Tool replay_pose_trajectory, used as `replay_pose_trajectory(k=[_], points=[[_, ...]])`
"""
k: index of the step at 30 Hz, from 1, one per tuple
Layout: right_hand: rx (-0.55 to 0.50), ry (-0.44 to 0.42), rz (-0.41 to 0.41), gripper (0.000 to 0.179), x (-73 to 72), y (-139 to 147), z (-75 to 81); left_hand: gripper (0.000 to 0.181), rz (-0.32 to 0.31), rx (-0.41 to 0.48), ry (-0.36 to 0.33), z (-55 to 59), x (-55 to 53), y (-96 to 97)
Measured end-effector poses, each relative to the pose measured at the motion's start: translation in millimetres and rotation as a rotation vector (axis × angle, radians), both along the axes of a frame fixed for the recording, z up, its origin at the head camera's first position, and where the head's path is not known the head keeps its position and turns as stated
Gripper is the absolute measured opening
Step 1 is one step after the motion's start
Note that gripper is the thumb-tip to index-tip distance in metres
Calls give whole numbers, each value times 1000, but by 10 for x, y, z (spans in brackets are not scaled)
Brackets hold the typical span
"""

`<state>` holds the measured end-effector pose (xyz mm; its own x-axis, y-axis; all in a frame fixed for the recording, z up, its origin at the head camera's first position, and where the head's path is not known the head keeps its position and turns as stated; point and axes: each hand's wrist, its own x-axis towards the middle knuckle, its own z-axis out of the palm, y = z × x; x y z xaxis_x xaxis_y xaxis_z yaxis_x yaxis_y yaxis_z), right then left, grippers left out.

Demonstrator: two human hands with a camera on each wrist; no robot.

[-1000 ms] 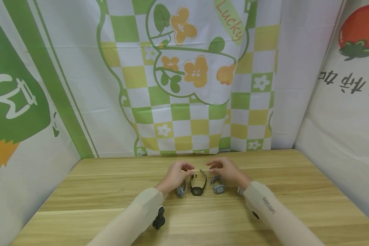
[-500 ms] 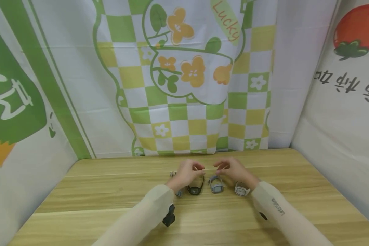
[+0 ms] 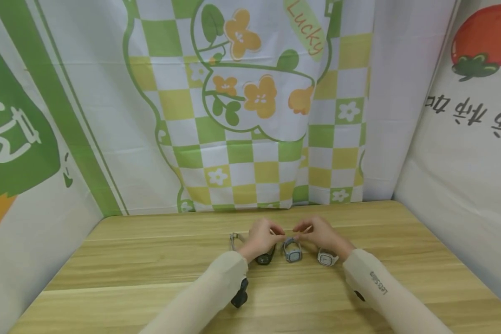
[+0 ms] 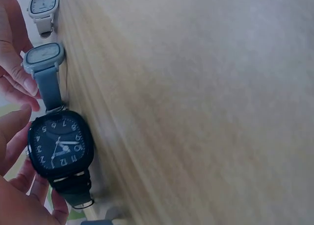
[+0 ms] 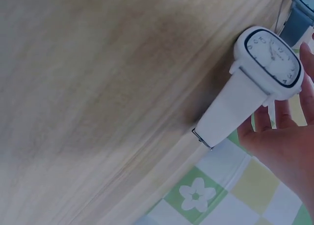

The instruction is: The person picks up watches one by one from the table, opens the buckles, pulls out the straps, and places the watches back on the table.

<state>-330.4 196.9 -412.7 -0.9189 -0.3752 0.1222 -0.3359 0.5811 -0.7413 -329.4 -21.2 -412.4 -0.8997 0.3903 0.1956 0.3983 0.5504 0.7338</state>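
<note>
A blue-grey watch (image 3: 293, 255) stands on the table with its strap rising in a loop. My right hand (image 3: 320, 232) bends its fingers at the far end of that strap, its thumb right by the strap's edge; whether it pinches it I cannot tell. From the other side my left hand (image 3: 263, 235) reaches over a black watch (image 4: 61, 144), its fingertips beside the blue-grey watch's strap and its fingers apart. The black watch's strap is partly hidden by this hand. A white watch (image 5: 269, 63) stands below the right wrist, near the right hand's spread fingers.
Left of the black watch, a grey strap (image 3: 235, 239) shows, the rest covered by the left forearm. The watches stand in a row on a wooden table (image 3: 150, 260). A checkered cloth (image 3: 242, 181) hangs behind the table's far edge.
The left hand has moved right, from beside the black watch to the blue-grey watch's strap. The right hand has shifted slightly right, uncovering the white watch. The head view has turned slightly.
</note>
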Motion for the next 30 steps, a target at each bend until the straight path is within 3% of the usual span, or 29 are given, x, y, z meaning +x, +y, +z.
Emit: replay_pose_trajectory(k=[14,20,30], points=[[42,40,37,17,-12,19,-76,12,-13,-29,-25,-76,2,26],[73,18,24,16,19,13,-41,10,-14,-43,-35,-92,-16,37],[55,30,38,12,36,12,-90,7,-11,-83,-4,-92,-13,26]])
